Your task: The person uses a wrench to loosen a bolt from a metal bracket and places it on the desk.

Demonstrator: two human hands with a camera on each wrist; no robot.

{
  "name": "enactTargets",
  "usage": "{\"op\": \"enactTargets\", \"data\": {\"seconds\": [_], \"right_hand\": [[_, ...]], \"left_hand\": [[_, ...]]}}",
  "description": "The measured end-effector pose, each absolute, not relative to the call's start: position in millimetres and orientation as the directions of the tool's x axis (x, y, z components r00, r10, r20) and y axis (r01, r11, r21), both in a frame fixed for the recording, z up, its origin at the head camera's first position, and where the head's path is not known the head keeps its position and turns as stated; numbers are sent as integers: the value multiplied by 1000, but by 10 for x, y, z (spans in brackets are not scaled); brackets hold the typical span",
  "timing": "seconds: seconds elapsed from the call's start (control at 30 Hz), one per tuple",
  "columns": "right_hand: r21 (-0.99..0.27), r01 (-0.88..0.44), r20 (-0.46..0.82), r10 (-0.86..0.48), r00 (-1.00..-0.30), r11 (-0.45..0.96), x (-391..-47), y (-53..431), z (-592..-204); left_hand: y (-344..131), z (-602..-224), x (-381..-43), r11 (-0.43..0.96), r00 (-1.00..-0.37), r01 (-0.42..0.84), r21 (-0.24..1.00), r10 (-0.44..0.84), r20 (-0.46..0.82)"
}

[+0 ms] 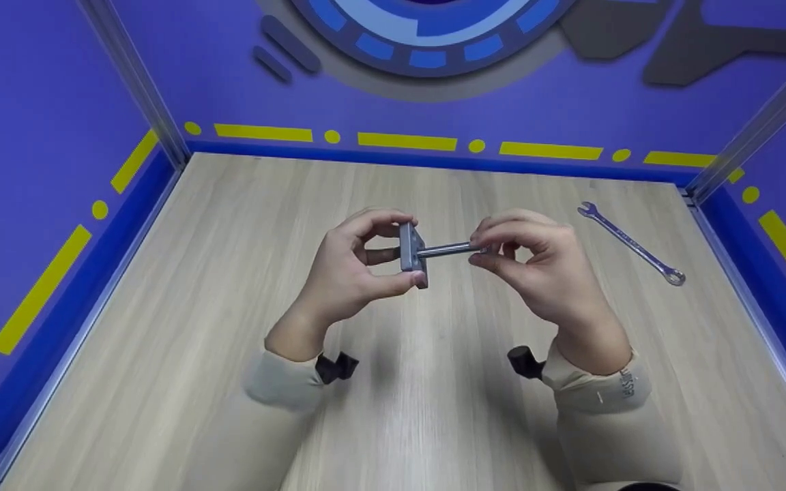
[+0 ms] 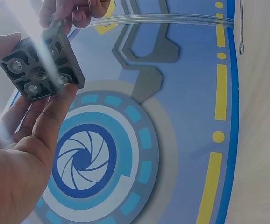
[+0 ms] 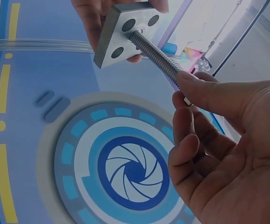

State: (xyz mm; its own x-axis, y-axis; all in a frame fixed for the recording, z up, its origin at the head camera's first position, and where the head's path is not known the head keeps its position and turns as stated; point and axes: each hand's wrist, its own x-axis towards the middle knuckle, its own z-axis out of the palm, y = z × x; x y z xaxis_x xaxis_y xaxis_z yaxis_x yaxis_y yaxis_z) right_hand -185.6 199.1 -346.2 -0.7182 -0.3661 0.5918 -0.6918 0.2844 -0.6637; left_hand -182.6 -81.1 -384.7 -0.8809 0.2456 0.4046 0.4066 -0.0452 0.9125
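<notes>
My left hand (image 1: 342, 276) grips a grey square plate (image 1: 408, 249) by its edges, thumb below and fingers above in the head view. In the left wrist view the plate's recessed face (image 2: 40, 72) shows a threaded hole in the middle and holes near its corners. A threaded metal rod (image 3: 156, 53) stands out from the middle of the plate's flat face in the right wrist view. My right hand (image 1: 546, 262) pinches the rod's free end between thumb and fingers. That end is mostly hidden, with a small metal bit (image 3: 187, 101) showing.
A combination wrench (image 1: 632, 245) lies at the right of the wooden table (image 1: 434, 402). Blue-purple panels (image 1: 406, 116) with yellow marks border the table at the back and both sides. Metal posts (image 1: 140, 82) stand at the back corners.
</notes>
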Motion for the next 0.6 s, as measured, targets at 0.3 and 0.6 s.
{"op": "enactTargets", "data": {"seconds": [0.3, 0.6], "right_hand": [[-810, -423, 340, -262, -903, 407, -1810, 1993, -3400], [-839, -292, 170, -289, -942, 460, -1850, 1961, -3397]], "left_hand": [[-792, -3860, -1818, -26, -870, 438, 899, 242, 430], [-770, -3884, -1810, 22, -850, 484, 875, 251, 464]]}}
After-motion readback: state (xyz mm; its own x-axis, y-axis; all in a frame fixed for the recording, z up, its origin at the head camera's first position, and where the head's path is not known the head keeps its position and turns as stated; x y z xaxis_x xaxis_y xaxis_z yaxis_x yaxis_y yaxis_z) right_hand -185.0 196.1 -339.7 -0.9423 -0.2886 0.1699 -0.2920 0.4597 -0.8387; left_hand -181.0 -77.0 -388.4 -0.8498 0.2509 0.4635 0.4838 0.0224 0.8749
